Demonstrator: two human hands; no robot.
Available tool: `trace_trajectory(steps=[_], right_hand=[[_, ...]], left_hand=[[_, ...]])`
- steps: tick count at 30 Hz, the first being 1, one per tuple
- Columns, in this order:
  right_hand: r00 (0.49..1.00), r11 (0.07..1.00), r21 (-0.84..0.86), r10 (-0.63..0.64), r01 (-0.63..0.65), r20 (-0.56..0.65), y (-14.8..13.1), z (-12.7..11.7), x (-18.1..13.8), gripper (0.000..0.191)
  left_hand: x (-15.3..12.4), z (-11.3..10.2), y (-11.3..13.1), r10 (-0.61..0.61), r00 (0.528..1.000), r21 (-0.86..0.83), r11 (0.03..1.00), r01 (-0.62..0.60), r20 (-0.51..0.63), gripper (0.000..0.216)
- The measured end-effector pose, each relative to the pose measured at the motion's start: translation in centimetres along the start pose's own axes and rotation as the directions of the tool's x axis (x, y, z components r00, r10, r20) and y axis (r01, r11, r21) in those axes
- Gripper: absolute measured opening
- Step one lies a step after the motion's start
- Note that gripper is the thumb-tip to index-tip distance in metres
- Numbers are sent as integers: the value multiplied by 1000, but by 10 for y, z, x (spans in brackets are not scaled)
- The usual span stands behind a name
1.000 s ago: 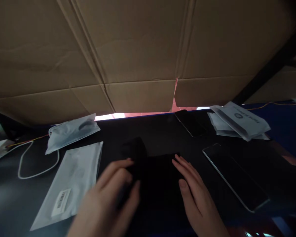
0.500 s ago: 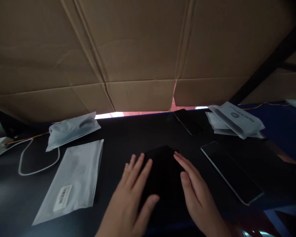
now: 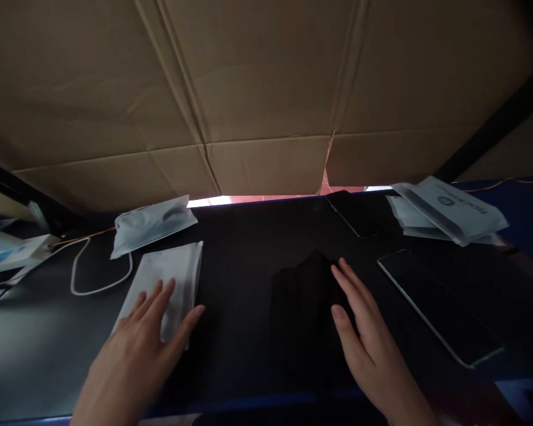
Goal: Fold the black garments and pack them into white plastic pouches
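Observation:
My left hand (image 3: 135,346) is spread over a frosted zip pouch (image 3: 173,260) on the black tabletop, covering its lower half. Whether the palm presses on the pouch I cannot tell. My right hand (image 3: 366,331) rests at the right edge of a dark, crumpled cloth-like piece (image 3: 304,302), fingers stretched out and thumb apart. The dark piece blends into the table, so its exact outline is hard to make out. To the right of that hand lies a large phone (image 3: 439,307) with a dark face and a pale edge.
Behind the left pouch lies another frosted pouch (image 3: 155,225), beside a white cable loop (image 3: 102,290). A smaller black phone (image 3: 355,214) and a stack of printed pouches (image 3: 453,210) are at the back right. A cardboard sheet (image 3: 266,77) walls off the back.
My left hand has moved left from the dark piece to over the frosted pouch. My right hand stays beside the dark piece, which looks more crumpled. The view has shifted slightly left.

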State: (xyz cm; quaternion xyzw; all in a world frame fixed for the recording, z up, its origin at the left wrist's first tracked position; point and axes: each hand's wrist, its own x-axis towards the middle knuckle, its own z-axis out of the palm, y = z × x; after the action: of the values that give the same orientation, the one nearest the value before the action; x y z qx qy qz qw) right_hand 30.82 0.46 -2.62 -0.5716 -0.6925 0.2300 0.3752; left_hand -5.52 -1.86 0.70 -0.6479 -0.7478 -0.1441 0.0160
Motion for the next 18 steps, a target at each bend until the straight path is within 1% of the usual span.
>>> trace_trajectory(steps=[2,4,6,7,8,9,10,11,12,13,16,18], right_hand=[[1000,1000,14,-5,5,-21,1,-2,0,54],[996,999,17,-41,42,-80,-2,-5,1,51],[977,988,-30,-155,153,-149,-12,-7,3,47],[959,969,-68,-244,236,-145,-20,-6,4,47],[936,940,-102,-337,327,-103,-30,-4,4,47],[907,902,-124,-419,413,-28,-40,-1,5,48],[872,864,-117,-484,490,78,-50,4,5,50],[847,844,-101,-510,526,152,-60,10,5,47],[828,835,-87,-518,544,214,-68,16,5,43],[819,830,-81,-522,553,239,-73,21,4,40],[838,857,-91,-467,507,282,-79,32,3,38],[843,878,-85,-419,471,338,-76,32,3,36]], left_hand=[[-1,-2,-4,-2,999,-11,1000,3,53,61],[-2,-4,5,33,998,-40,999,-31,54,43],[-3,-5,19,73,997,-76,995,-70,39,35],[-5,-6,27,95,995,-93,991,-92,30,33],[-7,-8,35,122,992,-115,986,-118,25,32],[-9,-9,42,146,989,-145,979,-142,16,30],[-12,-11,48,173,985,-184,968,-169,6,28],[-15,-13,54,196,980,-223,955,-194,-13,26],[-18,-17,60,218,975,-258,941,-220,-34,23],[-21,-20,64,235,970,-280,929,-242,-58,21],[-25,-32,73,237,963,-282,922,-264,-128,19],[-24,-37,76,176,970,-293,930,-220,-169,19]])
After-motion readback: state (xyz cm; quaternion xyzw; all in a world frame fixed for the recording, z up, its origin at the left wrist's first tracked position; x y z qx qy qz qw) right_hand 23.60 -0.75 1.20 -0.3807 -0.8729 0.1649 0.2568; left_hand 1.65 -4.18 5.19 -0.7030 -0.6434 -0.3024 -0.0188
